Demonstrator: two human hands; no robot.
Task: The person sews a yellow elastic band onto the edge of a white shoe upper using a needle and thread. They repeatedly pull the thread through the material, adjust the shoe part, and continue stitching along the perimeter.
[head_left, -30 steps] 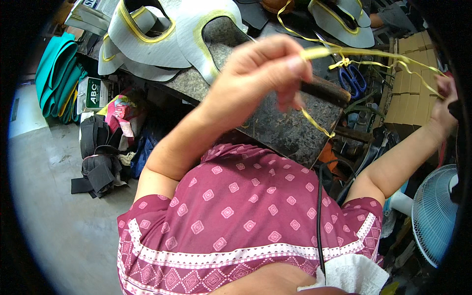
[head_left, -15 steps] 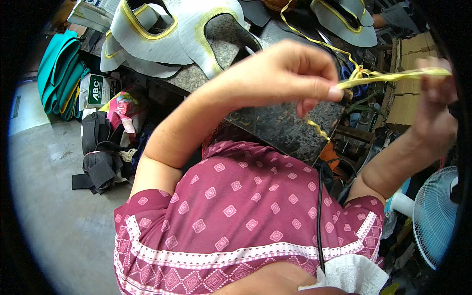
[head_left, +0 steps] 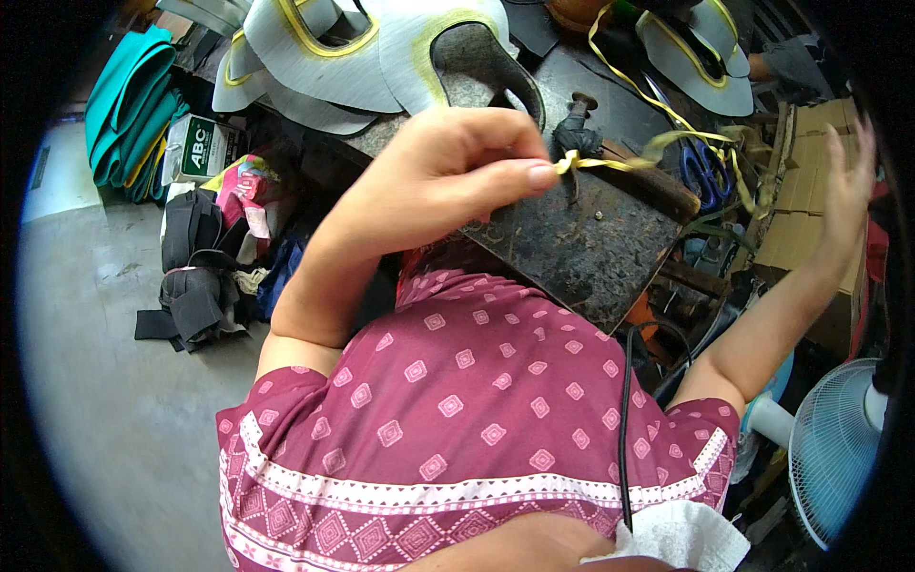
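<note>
My left hand (head_left: 457, 162) is closed over the bench, thumb against bent fingers, pinching the end of a thin yellow strip (head_left: 610, 164). The strip runs right in a blurred loop, then back toward the far side of the bench. Out to the right, my right hand (head_left: 846, 176) has its fingers stretched and holds nothing; it is apart from the strip. Beneath the strip lies a hammer with a wooden handle (head_left: 658, 188) and a dark wrapped head (head_left: 578, 129). Scissors with blue handles (head_left: 705, 176) rest near the bench's right edge, partly under the strip.
Grey cut pieces with yellow-edged openings (head_left: 324, 81) cover the far left of the dark bench (head_left: 581, 262); another grey piece (head_left: 691, 67) lies far right. Folded green cloth (head_left: 129, 110), a box (head_left: 195, 148) and black scraps (head_left: 195, 319) are at left. A fan (head_left: 839, 448) stands at lower right.
My right hand has let go of the yellow strip and opened. My left hand has moved left, still pinching the strip, which now hangs looser. The whole view has shifted slightly.
</note>
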